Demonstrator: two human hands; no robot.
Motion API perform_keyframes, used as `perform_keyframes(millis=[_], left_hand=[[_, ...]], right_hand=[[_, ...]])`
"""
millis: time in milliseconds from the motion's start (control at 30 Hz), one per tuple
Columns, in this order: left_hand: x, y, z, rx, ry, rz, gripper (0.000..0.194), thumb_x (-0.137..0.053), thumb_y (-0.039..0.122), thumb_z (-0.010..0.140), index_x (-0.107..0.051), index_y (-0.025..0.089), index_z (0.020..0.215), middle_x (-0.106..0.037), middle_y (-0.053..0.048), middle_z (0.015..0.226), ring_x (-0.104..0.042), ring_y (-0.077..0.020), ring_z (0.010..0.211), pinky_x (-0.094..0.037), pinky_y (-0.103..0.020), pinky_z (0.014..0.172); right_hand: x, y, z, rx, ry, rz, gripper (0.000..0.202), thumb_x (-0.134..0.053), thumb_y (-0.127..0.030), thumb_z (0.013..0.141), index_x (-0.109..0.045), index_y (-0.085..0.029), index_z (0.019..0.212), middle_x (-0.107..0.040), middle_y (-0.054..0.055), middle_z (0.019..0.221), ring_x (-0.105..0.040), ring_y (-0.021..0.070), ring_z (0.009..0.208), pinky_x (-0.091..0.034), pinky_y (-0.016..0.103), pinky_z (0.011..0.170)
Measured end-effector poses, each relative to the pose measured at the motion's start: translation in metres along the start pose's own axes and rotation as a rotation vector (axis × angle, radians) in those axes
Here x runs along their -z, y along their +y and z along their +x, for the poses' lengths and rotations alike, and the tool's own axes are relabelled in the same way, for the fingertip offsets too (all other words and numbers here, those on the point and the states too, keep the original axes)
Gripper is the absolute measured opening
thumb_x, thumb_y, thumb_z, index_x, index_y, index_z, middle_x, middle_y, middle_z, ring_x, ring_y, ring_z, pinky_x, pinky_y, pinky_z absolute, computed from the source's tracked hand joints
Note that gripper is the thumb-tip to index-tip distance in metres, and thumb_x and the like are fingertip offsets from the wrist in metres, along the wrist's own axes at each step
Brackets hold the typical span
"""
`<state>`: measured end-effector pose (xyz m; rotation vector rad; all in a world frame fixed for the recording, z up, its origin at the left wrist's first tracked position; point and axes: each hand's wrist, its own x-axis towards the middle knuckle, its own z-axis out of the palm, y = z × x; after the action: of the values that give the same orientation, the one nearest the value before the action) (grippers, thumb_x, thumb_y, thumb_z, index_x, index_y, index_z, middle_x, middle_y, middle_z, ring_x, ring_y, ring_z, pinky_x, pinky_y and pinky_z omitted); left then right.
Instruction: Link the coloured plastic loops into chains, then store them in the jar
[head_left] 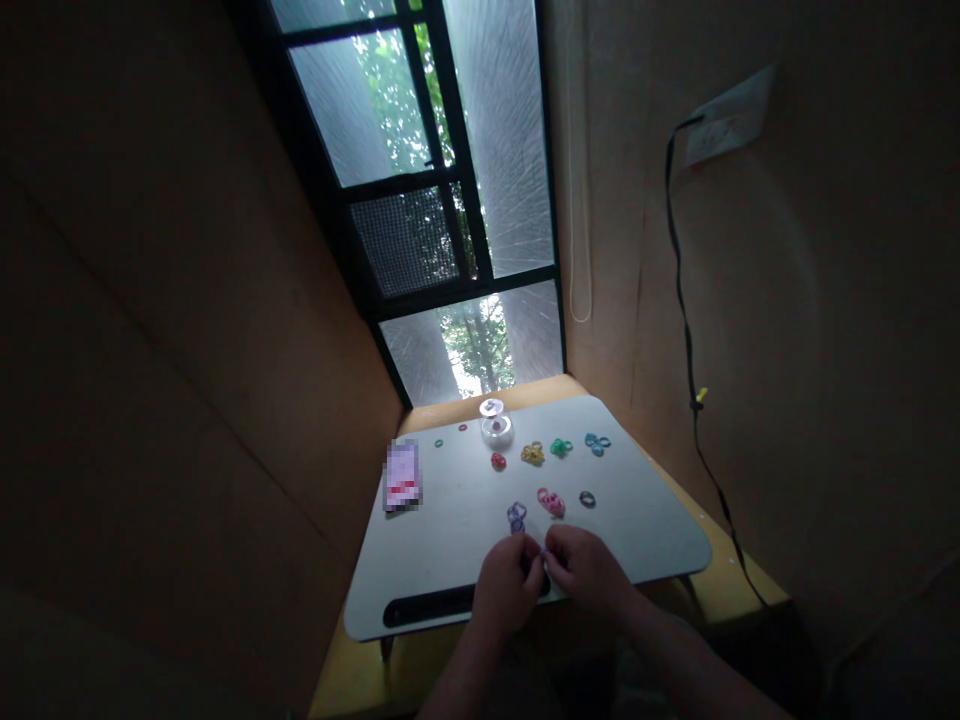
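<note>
My left hand and my right hand meet above the near edge of the white lap table, thumbs and fingers pinched. Between their fingertips is a small purple hair tie, mostly hidden. Just beyond my left hand lies a small pile of purple hair ties. Pink hair ties lie ahead of my right hand, with a dark one to their right. Farther back sit red, yellow, green and blue hair ties, grouped by colour.
A clear round container stands at the back of the white lap table. A phone-shaped pink item, pixelated, lies at the left. Single green and red loops lie near it. A black cable hangs along the right wall.
</note>
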<state>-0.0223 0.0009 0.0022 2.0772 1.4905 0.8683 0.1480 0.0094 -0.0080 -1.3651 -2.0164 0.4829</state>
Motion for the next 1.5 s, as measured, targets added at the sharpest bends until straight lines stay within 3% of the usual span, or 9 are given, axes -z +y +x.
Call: perform_keyframes(millis=[333,633,900,1500], left_hand=[[0.0004,0.0015,-0.0004,-0.001,0.014,-0.014,0.007,-0.055,0.021,0.084,-0.063,0.020,0.083,-0.065,-0.001,0.079,-0.058,-0.0168,0.074,-0.040,-0.027,0.069],[0.0051,0.0054,0.0006,-0.017,-0.021,-0.082,0.028,-0.053,0.016,0.084,-0.069,0.023,0.106,-0.071,-0.004,0.100,-0.063,-0.0195,0.091,-0.046,-0.031,0.084],[0.0017,0.0020,0.0009,0.005,-0.026,-0.035,0.013,-0.053,0.020,0.086,-0.066,0.021,0.088,-0.067,-0.002,0.085,-0.059,-0.0177,0.080,-0.041,-0.028,0.072],[-0.0007,-0.0012,-0.0002,0.011,-0.008,-0.005,0.007,-0.055,0.020,0.085,-0.062,0.020,0.084,-0.063,0.000,0.080,-0.056,-0.0157,0.075,-0.037,-0.027,0.069]], right_hand=[[0.0015,-0.0016,0.0006,0.001,-0.010,0.002,0.012,-0.053,-0.022,0.082,-0.052,-0.021,0.070,-0.058,-0.001,0.070,-0.051,0.0142,0.066,-0.030,0.026,0.062],[0.0016,-0.0029,0.0001,0.016,0.006,-0.010,0.013,-0.051,-0.023,0.084,-0.053,-0.021,0.072,-0.059,0.000,0.072,-0.052,0.0148,0.068,-0.031,0.026,0.063],[0.0000,-0.0003,-0.0001,0.008,-0.008,-0.017,0.013,-0.052,-0.024,0.083,-0.053,-0.021,0.071,-0.058,-0.001,0.070,-0.051,0.0144,0.066,-0.030,0.026,0.062],[0.0003,-0.0009,-0.0006,-0.002,-0.009,-0.015,0.012,-0.052,-0.024,0.083,-0.052,-0.020,0.071,-0.058,0.000,0.071,-0.051,0.0149,0.068,-0.031,0.026,0.063]])
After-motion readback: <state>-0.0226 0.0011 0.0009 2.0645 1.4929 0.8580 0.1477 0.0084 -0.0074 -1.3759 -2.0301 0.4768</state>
